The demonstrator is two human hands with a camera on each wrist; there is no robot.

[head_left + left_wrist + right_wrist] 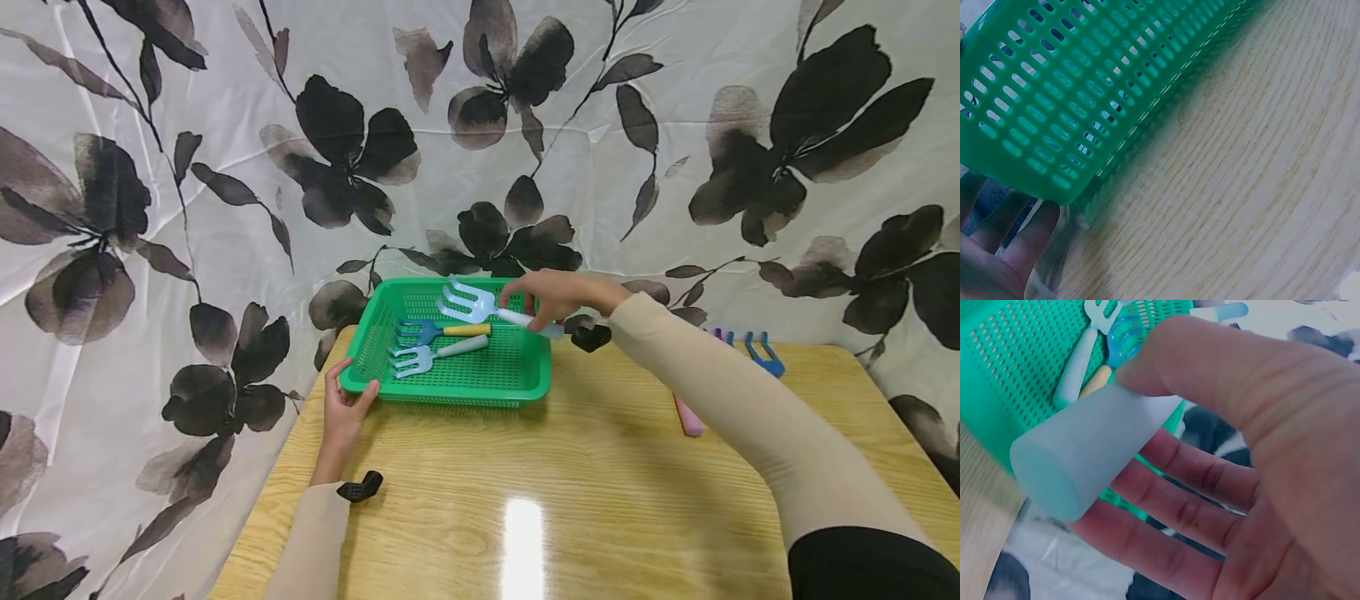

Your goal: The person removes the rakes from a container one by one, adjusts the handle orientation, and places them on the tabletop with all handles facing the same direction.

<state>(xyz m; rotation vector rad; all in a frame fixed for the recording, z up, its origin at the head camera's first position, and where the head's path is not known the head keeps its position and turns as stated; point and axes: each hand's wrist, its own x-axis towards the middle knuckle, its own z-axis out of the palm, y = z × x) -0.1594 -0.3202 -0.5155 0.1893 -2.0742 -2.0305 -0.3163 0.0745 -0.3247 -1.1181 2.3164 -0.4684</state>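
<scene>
Fingers (1032, 239) touch a green basket (997, 164) on a table (1222, 162).

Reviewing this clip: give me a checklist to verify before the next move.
1. Right hand's grip on the pale blue hand fork: ok, held by its handle.
2. Left hand's grip at the green basket: ok, on the near-left corner.
3. Room inside: ok, bare floor shows right of the yellow-handled hand fork and grey-handled hand fork.
4. Held fork released: not ok.
5. Tool count at the table's right: cannot tell, the right sleeve hides part.
</scene>
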